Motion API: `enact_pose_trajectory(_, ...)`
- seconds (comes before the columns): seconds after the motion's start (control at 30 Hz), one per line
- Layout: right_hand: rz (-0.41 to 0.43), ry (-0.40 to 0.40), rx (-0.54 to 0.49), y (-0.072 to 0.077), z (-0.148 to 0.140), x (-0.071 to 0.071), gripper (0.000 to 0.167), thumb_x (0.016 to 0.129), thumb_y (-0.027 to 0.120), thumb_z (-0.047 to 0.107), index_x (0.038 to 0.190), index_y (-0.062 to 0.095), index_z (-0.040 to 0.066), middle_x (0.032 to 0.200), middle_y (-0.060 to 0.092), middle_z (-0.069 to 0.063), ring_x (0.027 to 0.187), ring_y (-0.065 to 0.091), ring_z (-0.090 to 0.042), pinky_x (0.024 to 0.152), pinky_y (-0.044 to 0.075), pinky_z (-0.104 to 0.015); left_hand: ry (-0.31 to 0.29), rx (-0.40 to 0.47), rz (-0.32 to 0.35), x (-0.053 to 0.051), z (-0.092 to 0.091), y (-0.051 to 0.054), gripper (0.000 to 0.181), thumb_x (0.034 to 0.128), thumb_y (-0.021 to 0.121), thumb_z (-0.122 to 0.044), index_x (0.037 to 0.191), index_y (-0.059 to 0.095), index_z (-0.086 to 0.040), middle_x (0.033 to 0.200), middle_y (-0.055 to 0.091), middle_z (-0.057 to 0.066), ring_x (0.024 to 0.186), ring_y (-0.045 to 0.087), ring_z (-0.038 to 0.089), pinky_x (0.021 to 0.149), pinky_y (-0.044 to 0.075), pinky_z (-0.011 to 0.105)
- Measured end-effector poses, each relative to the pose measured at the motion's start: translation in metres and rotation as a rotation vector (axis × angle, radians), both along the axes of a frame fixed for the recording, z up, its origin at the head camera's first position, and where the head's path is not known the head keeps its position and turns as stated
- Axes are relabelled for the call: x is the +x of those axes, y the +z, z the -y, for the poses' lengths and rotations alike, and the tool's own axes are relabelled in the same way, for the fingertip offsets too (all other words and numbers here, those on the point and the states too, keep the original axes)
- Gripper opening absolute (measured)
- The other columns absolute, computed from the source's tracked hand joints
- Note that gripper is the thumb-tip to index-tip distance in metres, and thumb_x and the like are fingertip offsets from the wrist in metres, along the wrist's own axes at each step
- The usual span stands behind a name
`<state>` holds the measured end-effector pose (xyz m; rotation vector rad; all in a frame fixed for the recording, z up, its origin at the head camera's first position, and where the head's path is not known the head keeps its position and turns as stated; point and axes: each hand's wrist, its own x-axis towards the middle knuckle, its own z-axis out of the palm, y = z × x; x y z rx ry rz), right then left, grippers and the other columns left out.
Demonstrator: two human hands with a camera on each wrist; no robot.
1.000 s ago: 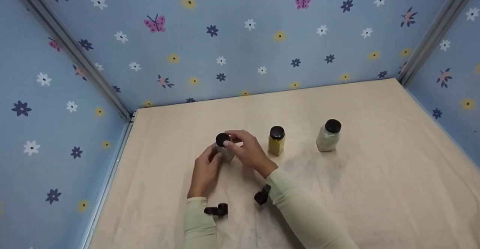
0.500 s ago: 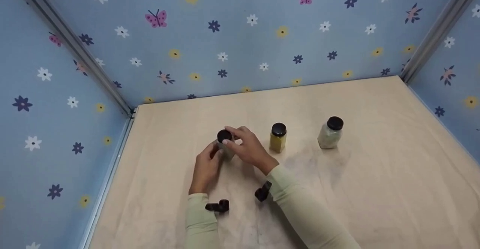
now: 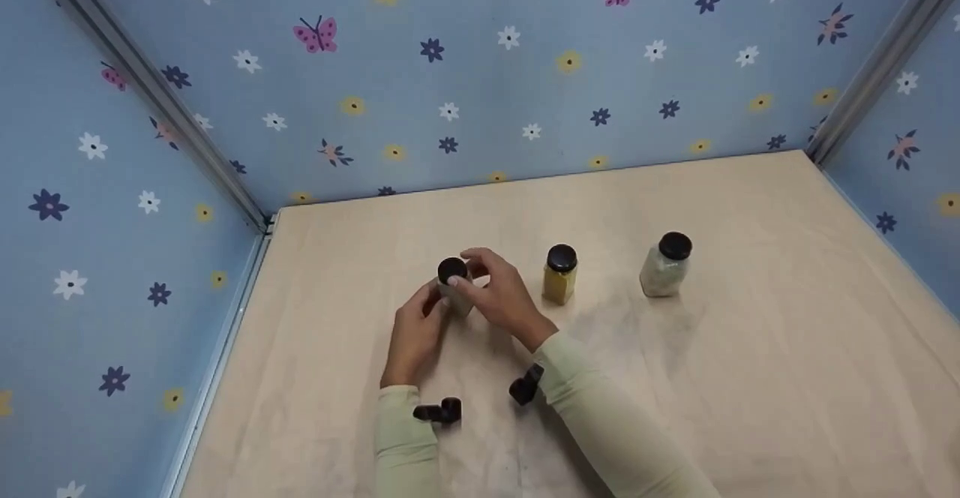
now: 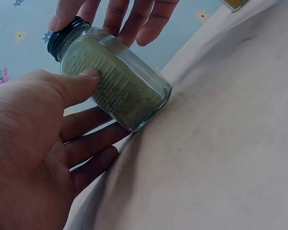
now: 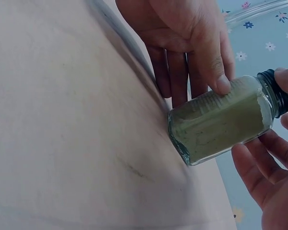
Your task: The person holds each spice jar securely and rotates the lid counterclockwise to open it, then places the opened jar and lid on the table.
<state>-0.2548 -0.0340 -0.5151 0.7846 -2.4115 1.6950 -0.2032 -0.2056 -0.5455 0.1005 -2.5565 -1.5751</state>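
Observation:
A glass jar of green powder (image 4: 120, 81) with a black lid (image 3: 452, 270) stands on the cloth-covered table, between both hands. The left hand (image 3: 414, 337) grips the jar's body, its thumb on the printed side and its fingers behind, as the left wrist view shows. At the lid is the right hand (image 3: 504, 295), thumb on the lid's edge; its other fingers lie near the jar's far side. In the right wrist view the same jar (image 5: 221, 122) has its lid (image 5: 274, 93) on, pinched by the right hand (image 5: 273, 163).
To the right stand a jar with yellow contents (image 3: 559, 285) and a jar with pale contents (image 3: 663, 273), both black-lidded. A beige cloth (image 3: 780, 348) covers the table. Blue floral panels (image 3: 495, 85) rise at the back and sides. A small black device sits at each wrist.
The head view has shifted slightly. The right hand's index finger has moved a little away from the lid, to the right; the left hand keeps its grip on the jar.

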Motion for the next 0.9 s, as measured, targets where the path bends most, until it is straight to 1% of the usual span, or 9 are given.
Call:
enact_pose_trajectory(0.07,0.004,0.001,-0.021,-0.0005,-0.0008,-0.0004,0.04,0.095,0.07,0.035,0.127,0.061,0.011,0.108,0.066,0.0,0.102,0.064,-0.015,0.088,0.054,-0.046,-0.003,-0.009,0.001,-0.0004,-0.0004,0.0002,0.042,0.1034,0.058,-0.024,0.145,0.055,-0.019,0.139,0.059,-0.002,0.131,0.051,0.013,0.111,0.039,0.039)
enact_pose_trajectory(0.13,-0.005,0.004,-0.031,-0.0008,-0.0019,-0.001,0.038,0.096,0.07,0.034,0.125,0.063,0.011,0.111,0.066,0.001,0.103,0.063,-0.015,0.09,0.054,-0.045,-0.007,-0.018,-0.003,-0.0011,-0.0005,0.0002,0.042,0.1036,0.058,-0.024,0.145,0.055,-0.019,0.139,0.059,-0.002,0.132,0.05,0.014,0.111,0.039,0.039)
enact_pose_trajectory(0.27,-0.01,0.007,-0.024,-0.0006,-0.004,-0.0013,0.041,0.097,0.068,0.034,0.13,0.063,0.01,0.118,0.065,-0.002,0.108,0.063,-0.016,0.092,0.053,-0.043,-0.007,-0.024,-0.013,-0.0027,-0.0008,-0.0002,0.042,0.1037,0.058,-0.025,0.145,0.055,-0.019,0.14,0.059,-0.002,0.132,0.05,0.014,0.111,0.039,0.039)
enact_pose_trajectory(0.37,-0.009,0.013,-0.009,-0.0006,-0.0048,-0.0004,0.043,0.098,0.067,0.032,0.134,0.062,0.008,0.118,0.064,-0.005,0.108,0.062,-0.019,0.092,0.053,-0.044,-0.01,-0.018,-0.011,-0.0029,-0.0005,-0.0012,0.042,0.1038,0.057,-0.025,0.145,0.055,-0.019,0.14,0.058,-0.001,0.132,0.05,0.014,0.111,0.039,0.04)
enact_pose_trajectory(0.47,-0.014,0.016,0.012,-0.0006,-0.0039,0.0006,0.043,0.099,0.065,0.029,0.136,0.061,0.007,0.113,0.064,-0.006,0.105,0.062,-0.02,0.089,0.055,-0.043,-0.011,-0.017,-0.003,-0.002,0.0011,-0.0022,0.042,0.1039,0.057,-0.025,0.145,0.055,-0.02,0.14,0.058,-0.001,0.131,0.051,0.015,0.11,0.04,0.04)
enact_pose_trajectory(0.57,-0.005,0.014,0.033,0.0001,-0.0021,0.0016,0.044,0.1,0.064,0.029,0.138,0.059,0.008,0.112,0.065,-0.004,0.104,0.061,-0.016,0.085,0.056,-0.038,-0.001,-0.017,0.015,-0.0007,0.0027,-0.0023,0.041,0.1041,0.057,-0.026,0.145,0.054,-0.021,0.14,0.058,-0.001,0.131,0.051,0.015,0.11,0.04,0.041)
enact_pose_trajectory(0.7,0.023,0.003,0.029,0.0018,-0.0021,0.0025,0.04,0.1,0.063,0.031,0.134,0.058,0.011,0.113,0.066,-0.001,0.105,0.062,-0.013,0.08,0.055,-0.032,0.007,-0.016,0.02,0.0002,0.0022,-0.0018,0.041,0.1041,0.057,-0.026,0.145,0.055,-0.022,0.14,0.058,-0.001,0.131,0.051,0.015,0.111,0.039,0.04)
enact_pose_trajectory(0.8,0.027,-0.001,0.019,0.0028,-0.0034,0.0021,0.033,0.1,0.063,0.031,0.127,0.06,0.013,0.113,0.067,0.001,0.105,0.062,-0.012,0.079,0.055,-0.032,-0.004,-0.014,-0.012,-0.0003,0.0011,-0.002,0.041,0.1038,0.057,-0.024,0.144,0.055,-0.02,0.138,0.06,0.0,0.129,0.053,0.016,0.109,0.041,0.04)
enact_pose_trajectory(0.9,0.024,-0.001,0.014,0.0038,-0.0052,0.0017,0.029,0.1,0.063,0.03,0.124,0.063,0.014,0.114,0.066,0.002,0.105,0.063,-0.011,0.08,0.055,-0.033,-0.017,-0.018,-0.045,-0.0008,0.0004,-0.002,0.04,0.1036,0.058,-0.023,0.144,0.056,-0.019,0.136,0.061,0.001,0.128,0.055,0.016,0.108,0.043,0.04)
